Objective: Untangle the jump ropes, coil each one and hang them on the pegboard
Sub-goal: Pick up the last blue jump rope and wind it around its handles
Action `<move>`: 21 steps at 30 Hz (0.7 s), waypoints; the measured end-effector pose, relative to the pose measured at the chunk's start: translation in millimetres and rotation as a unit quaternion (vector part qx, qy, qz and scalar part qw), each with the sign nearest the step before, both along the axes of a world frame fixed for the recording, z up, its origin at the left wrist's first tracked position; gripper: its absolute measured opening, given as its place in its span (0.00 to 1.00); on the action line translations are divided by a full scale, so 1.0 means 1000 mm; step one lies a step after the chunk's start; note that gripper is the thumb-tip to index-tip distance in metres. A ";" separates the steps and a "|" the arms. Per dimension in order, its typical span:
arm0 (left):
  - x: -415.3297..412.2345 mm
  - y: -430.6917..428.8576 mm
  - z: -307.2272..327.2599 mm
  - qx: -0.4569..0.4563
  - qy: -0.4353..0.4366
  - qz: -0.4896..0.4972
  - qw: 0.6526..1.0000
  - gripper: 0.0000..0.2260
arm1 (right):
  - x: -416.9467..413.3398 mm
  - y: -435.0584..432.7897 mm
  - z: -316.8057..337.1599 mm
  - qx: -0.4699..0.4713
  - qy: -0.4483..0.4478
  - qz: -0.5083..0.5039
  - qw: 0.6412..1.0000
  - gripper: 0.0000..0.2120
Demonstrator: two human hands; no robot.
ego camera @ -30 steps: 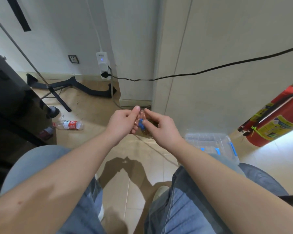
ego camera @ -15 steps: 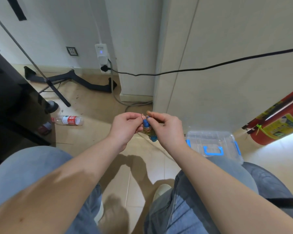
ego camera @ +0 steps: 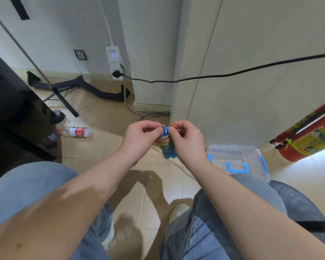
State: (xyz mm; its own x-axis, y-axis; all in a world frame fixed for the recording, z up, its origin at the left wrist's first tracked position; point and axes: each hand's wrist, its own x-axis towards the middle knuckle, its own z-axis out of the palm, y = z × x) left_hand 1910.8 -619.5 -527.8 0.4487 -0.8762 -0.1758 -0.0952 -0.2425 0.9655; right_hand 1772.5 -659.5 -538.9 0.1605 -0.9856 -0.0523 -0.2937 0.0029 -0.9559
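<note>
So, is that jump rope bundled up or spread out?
Bundled up: the jump rope has cord wound round its blue handles, pinched between left hand and right hand.

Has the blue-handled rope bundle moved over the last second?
Yes, slightly: the rope bundle, held by the left hand and right hand, now hangs lower below the wall corner's base, toward the clear box.

The person wears blue jeans [ego camera: 204, 237], paler on the left leg [ego camera: 26, 188] and darker with faded creases on the right. Bare forearms [ego camera: 94, 186] end at the left hand [ego camera: 139, 139] and right hand [ego camera: 188, 141]. Off-white shoes [ego camera: 178, 211] show near the knees.
</note>
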 end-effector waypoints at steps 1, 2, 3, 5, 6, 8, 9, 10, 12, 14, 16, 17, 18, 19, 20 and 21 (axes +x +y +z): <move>0.000 0.000 0.000 -0.002 -0.010 0.002 1.000 0.05 | 0.000 -0.001 -0.001 0.015 -0.014 -0.007 1.000 0.01; 0.000 0.001 0.000 -0.006 -0.018 0.004 1.000 0.04 | -0.001 -0.002 -0.001 0.028 -0.028 -0.010 0.999 0.02; 0.000 0.001 -0.001 -0.009 -0.025 0.003 1.000 0.04 | -0.001 -0.002 -0.001 0.044 -0.043 -0.013 0.998 0.02; -0.001 0.003 -0.002 -0.016 -0.044 -0.006 0.999 0.05 | -0.001 -0.005 -0.002 0.084 -0.074 -0.017 0.994 0.02; -0.002 0.003 -0.003 -0.018 -0.058 -0.013 0.998 0.06 | -0.002 -0.006 -0.002 0.105 -0.086 -0.017 0.991 0.01; -0.003 0.004 -0.005 -0.018 -0.088 -0.028 0.996 0.06 | -0.004 -0.009 -0.002 0.127 -0.088 -0.014 0.988 0.01; -0.004 0.005 -0.006 -0.016 -0.097 -0.035 0.995 0.06 | -0.005 -0.010 -0.002 0.116 -0.069 -0.009 0.991 0.02; -0.005 0.005 -0.006 -0.015 -0.099 -0.038 0.994 0.06 | -0.006 -0.010 -0.001 0.089 -0.036 0.001 0.995 0.04; -0.005 0.006 -0.006 -0.017 -0.082 -0.035 0.996 0.06 | -0.008 -0.007 0.004 0.009 0.045 0.029 0.999 0.09; -0.003 0.004 -0.005 -0.020 -0.034 -0.027 0.999 0.07 | -0.007 -0.003 0.005 -0.064 0.092 0.059 0.992 0.11; 0.000 0.002 -0.003 -0.015 0.034 -0.025 0.999 0.10 | -0.007 -0.003 0.003 -0.099 0.101 0.072 0.987 0.12; 0.002 0.001 -0.002 -0.012 0.065 -0.031 0.997 0.10 | -0.007 -0.004 0.003 -0.100 0.095 0.071 0.988 0.13; 0.003 0.001 0.000 -0.009 0.092 -0.041 0.995 0.09 | -0.008 -0.006 0.003 -0.094 0.086 0.068 0.989 0.13; 0.004 0.000 0.001 -0.006 0.115 -0.049 0.992 0.07 | -0.009 -0.008 0.003 -0.087 0.074 0.068 0.991 0.13; 0.005 0.000 0.003 -0.001 0.140 -0.054 0.989 0.04 | -0.009 -0.009 0.003 -0.080 0.060 0.071 0.992 0.13; 0.006 0.001 0.004 0.009 0.163 -0.054 0.985 0.04 | -0.010 -0.010 0.003 -0.069 0.043 0.078 0.994 0.12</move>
